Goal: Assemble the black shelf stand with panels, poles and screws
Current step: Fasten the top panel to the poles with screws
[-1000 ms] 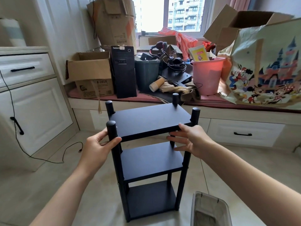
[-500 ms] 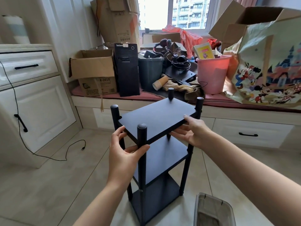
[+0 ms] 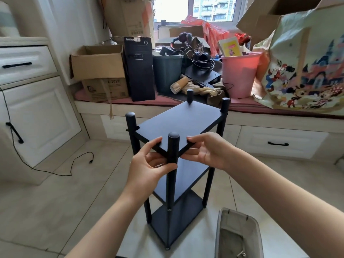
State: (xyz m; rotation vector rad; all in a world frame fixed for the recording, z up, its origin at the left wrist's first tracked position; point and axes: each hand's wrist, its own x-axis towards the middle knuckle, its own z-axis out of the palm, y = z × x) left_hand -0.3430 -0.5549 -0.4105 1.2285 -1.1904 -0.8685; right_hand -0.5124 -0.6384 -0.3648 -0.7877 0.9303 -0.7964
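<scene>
Fingers of the left hand (image 3: 149,170) and right hand (image 3: 206,149) pinch the near corner of the tall black three-panel shelf stand (image 3: 178,155), standing on the floor. It looks built; next, check wobble and screws.

Shelf stand (image 3: 178,164) — before window bench (image 3: 186,112)

Daylit window (image 3: 195,8) above a cluttered window seat (image 3: 130,107), white cabinets (image 3: 37,112), tiled floor (image 3: 55,202).
</scene>
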